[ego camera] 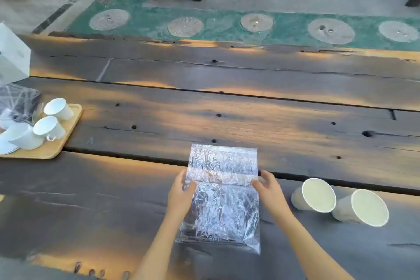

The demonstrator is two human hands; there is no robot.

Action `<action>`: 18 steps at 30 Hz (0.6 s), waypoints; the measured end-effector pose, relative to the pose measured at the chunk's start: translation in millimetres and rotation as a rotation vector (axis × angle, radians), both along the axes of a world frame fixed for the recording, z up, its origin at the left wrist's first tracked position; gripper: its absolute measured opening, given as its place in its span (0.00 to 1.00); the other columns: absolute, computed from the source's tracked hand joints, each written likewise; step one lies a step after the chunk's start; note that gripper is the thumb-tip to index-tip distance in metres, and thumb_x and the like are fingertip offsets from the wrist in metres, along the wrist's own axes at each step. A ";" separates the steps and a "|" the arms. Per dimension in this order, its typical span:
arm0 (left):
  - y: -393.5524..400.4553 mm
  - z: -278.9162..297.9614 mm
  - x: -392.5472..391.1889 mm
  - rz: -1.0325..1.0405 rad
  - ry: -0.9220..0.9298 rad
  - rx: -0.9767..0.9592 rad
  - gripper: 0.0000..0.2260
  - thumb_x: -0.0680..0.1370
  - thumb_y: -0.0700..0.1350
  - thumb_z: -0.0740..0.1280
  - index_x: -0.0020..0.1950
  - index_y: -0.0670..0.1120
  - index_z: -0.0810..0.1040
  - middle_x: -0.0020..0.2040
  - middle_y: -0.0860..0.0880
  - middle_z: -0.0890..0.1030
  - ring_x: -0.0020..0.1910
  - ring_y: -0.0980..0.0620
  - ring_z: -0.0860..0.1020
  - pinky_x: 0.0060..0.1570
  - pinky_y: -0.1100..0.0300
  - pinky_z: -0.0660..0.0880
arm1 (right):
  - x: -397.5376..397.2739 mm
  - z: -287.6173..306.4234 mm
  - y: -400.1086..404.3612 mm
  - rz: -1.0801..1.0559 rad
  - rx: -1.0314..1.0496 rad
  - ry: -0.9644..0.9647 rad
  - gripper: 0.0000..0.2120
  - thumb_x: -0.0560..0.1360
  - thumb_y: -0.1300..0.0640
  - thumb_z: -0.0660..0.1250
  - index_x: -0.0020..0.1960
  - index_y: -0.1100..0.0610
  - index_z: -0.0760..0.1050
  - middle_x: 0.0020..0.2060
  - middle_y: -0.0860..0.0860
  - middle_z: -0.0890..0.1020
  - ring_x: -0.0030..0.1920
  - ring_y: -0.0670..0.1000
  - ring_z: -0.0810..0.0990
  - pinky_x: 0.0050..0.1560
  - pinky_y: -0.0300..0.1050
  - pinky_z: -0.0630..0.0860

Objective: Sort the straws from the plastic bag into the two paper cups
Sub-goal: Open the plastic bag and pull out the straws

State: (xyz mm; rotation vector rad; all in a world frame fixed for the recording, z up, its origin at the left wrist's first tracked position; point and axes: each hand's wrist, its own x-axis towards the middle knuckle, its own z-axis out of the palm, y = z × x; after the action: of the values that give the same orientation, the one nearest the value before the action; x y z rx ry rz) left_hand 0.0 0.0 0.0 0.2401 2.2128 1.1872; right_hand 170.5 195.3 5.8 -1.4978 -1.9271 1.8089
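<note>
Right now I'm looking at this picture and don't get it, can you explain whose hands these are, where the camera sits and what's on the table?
There is no machine here. One camera worn on a person's head looks down at their own bare hands. The left hand and right hand each hold a side of a crinkled clear plastic bag lying on a dark wooden table. I cannot make out straws inside it. To the right two empty paper cups stand side by side. At far left a wooden tray carries more white cups.

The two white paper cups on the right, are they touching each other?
Cannot tell: in the head view, the nearer cup overlaps the farther cup, with no visible gap or contact.
</note>
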 end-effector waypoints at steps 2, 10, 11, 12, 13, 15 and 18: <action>6.8 -9.9 -17.5 0.029 -0.061 -0.022 0.26 0.82 0.50 0.64 0.79 0.52 0.61 0.77 0.49 0.67 0.73 0.48 0.68 0.64 0.52 0.69 | -10.6 -7.5 12.2 -0.057 -0.043 -0.052 0.27 0.81 0.55 0.65 0.78 0.58 0.62 0.74 0.55 0.70 0.70 0.55 0.72 0.59 0.47 0.68; 43.9 -45.1 -75.6 0.071 -0.159 -0.173 0.25 0.82 0.44 0.64 0.79 0.48 0.63 0.65 0.54 0.76 0.37 0.63 0.72 0.32 0.69 0.67 | -49.7 -41.2 53.9 -0.082 -0.108 -0.300 0.16 0.79 0.60 0.61 0.66 0.62 0.71 0.42 0.54 0.79 0.39 0.53 0.75 0.41 0.48 0.70; 48.6 -49.6 -80.0 0.067 -0.157 -0.199 0.24 0.82 0.43 0.64 0.78 0.47 0.63 0.69 0.50 0.75 0.37 0.63 0.73 0.31 0.69 0.67 | -52.9 -44.7 56.2 -0.070 -0.105 -0.326 0.16 0.79 0.60 0.60 0.65 0.62 0.72 0.43 0.56 0.80 0.39 0.53 0.75 0.40 0.47 0.70; 53.5 -53.2 -82.9 0.063 -0.151 -0.220 0.24 0.82 0.43 0.64 0.77 0.47 0.64 0.71 0.47 0.74 0.36 0.63 0.73 0.30 0.69 0.68 | -56.0 -48.0 57.7 -0.068 -0.105 -0.348 0.14 0.79 0.60 0.60 0.64 0.62 0.72 0.44 0.57 0.80 0.39 0.53 0.75 0.39 0.46 0.70; 57.0 -57.3 -84.4 0.058 -0.145 -0.234 0.23 0.82 0.42 0.64 0.77 0.47 0.65 0.70 0.46 0.75 0.35 0.62 0.74 0.29 0.69 0.69 | -57.7 -52.0 59.2 -0.079 -0.104 -0.363 0.13 0.79 0.59 0.61 0.63 0.61 0.71 0.46 0.57 0.80 0.39 0.52 0.75 0.37 0.45 0.69; 61.4 -61.7 -85.9 0.052 -0.117 -0.252 0.22 0.81 0.40 0.64 0.75 0.46 0.67 0.67 0.45 0.77 0.34 0.60 0.74 0.27 0.67 0.71 | -61.2 -57.4 61.6 -0.117 -0.082 -0.376 0.11 0.79 0.59 0.64 0.60 0.59 0.70 0.48 0.57 0.79 0.38 0.51 0.75 0.33 0.43 0.68; 65.4 -63.5 -86.9 0.073 -0.093 -0.266 0.19 0.80 0.38 0.65 0.71 0.45 0.71 0.61 0.45 0.78 0.36 0.55 0.77 0.30 0.61 0.73 | -64.8 -62.7 63.9 -0.160 -0.057 -0.386 0.05 0.76 0.62 0.66 0.52 0.61 0.75 0.45 0.58 0.80 0.41 0.55 0.78 0.35 0.43 0.70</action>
State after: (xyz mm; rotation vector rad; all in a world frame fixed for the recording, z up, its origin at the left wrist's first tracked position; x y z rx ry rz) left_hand -86.9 65.4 -63.5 -0.0049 2.2831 0.9073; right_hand 105.8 259.3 -56.9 -2.0825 -1.8457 1.6130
